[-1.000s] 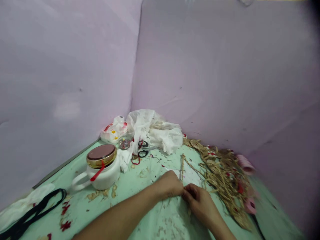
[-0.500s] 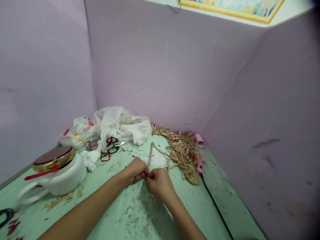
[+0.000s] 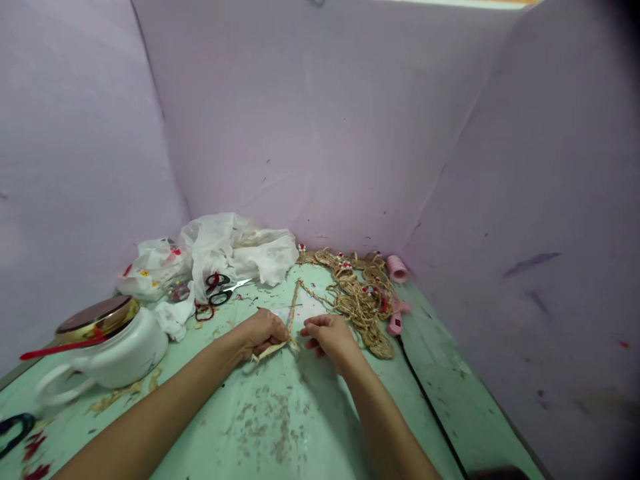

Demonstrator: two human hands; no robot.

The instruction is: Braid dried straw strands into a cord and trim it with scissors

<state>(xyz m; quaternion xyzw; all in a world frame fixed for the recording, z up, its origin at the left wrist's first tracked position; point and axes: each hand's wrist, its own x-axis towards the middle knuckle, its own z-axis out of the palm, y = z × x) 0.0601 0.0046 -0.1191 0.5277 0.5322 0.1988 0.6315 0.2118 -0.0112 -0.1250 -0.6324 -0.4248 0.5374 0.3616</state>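
My left hand [image 3: 264,331] is closed on the lower end of a tan braided straw cord [image 3: 295,305]. Pale loose strands [image 3: 271,350] stick out below its fingers. The cord runs up from there, bends at the top and trails right to a heap of braided straw cord [image 3: 356,308]. Just right of the held end, my right hand [image 3: 331,335] is off the cord with its fingers apart and partly curled; nothing shows in them.
Black-handled scissors [image 3: 220,293] lie left of the cord, before a white plastic bag [image 3: 240,243]. A white mug [image 3: 131,360] with a gold-rimmed lid [image 3: 97,317] and red stick stands at left. A pink glue gun [image 3: 395,321] with black cable [image 3: 430,400] and a pink spool [image 3: 397,269] are at right.
My right hand has come away from the cord to the right and its fingers have opened. Pale strands now show under my left hand. The view has tilted down slightly.
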